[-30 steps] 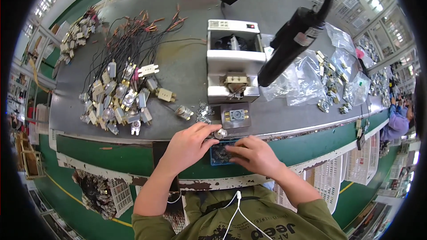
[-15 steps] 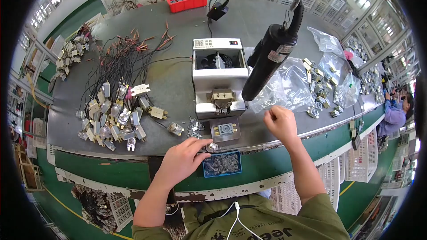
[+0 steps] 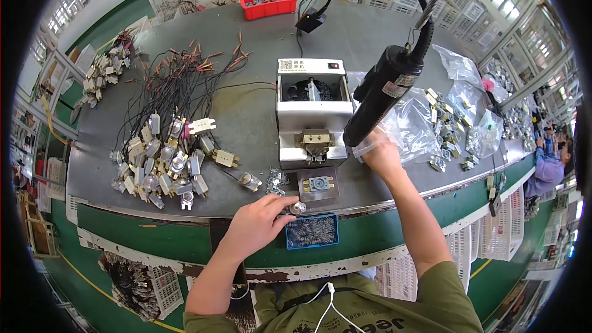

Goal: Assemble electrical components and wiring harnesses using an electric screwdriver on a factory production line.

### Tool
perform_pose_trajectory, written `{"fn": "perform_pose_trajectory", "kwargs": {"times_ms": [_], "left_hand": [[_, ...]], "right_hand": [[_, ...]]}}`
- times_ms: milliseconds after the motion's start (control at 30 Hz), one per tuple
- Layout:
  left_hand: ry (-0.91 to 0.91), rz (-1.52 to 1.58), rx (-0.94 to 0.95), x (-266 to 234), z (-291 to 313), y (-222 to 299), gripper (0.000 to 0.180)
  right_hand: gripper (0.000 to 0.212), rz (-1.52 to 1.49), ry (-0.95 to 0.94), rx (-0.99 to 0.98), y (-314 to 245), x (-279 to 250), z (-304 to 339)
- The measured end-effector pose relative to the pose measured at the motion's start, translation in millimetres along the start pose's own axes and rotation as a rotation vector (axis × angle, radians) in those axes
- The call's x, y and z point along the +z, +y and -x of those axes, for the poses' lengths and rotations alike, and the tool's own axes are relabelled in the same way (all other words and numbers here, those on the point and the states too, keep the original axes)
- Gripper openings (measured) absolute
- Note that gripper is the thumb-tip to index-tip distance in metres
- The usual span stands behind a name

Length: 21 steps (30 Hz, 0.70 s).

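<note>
Between the thumb and fingers of my left hand [image 3: 259, 222] is a small round part with a clear, shiny top [image 3: 298, 208], held just above the blue tray's edge. My right hand [image 3: 383, 157] reaches onto the clear plastic bags [image 3: 408, 126], beside the lower end of a hanging black electric screwdriver [image 3: 379, 95]; its fingertips are hidden by plastic. In front of me a grey block with brass terminals [image 3: 319, 184] sits on a metal plate [image 3: 317, 197]. Behind it stands a metal screw feeder machine [image 3: 314, 113].
A blue tray of screws [image 3: 312, 232] sits at the table's front edge. Loose small metal pieces [image 3: 277, 180] lie left of the plate. Wired lamp holders [image 3: 165, 163] are heaped at left. Loose parts [image 3: 448, 126] lie at right, a red bin [image 3: 267, 4] at the back. Another person [image 3: 549, 161] sits far right.
My right hand has moved forward from the table's front area onto the plastic bags. My left hand still holds the round part in about the same place. The view has shifted slightly.
</note>
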<state>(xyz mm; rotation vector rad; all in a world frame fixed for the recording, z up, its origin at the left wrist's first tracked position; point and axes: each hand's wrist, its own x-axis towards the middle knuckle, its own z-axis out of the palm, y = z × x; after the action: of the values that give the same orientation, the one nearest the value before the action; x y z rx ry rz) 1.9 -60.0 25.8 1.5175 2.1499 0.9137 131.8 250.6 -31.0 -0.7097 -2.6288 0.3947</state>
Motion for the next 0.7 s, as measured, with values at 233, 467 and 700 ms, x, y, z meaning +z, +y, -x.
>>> {"fn": "perform_pose_trajectory", "kwargs": {"times_ms": [233, 467, 700], "left_hand": [[0.022, 0.009, 0.011, 1, 0, -1, 0.033], [0.014, 0.014, 0.014, 1, 2, 1, 0.033], [0.024, 0.016, 0.02, 2, 1, 0, 0.033]], "right_hand": [[0.023, -0.045, -0.024, 0.123, -9, -12, 6], [0.029, 0.007, -0.094, 0.133, -1, -13, 14], [0.021, -0.03, 0.039, 0.031, 4, -14, 15]]}}
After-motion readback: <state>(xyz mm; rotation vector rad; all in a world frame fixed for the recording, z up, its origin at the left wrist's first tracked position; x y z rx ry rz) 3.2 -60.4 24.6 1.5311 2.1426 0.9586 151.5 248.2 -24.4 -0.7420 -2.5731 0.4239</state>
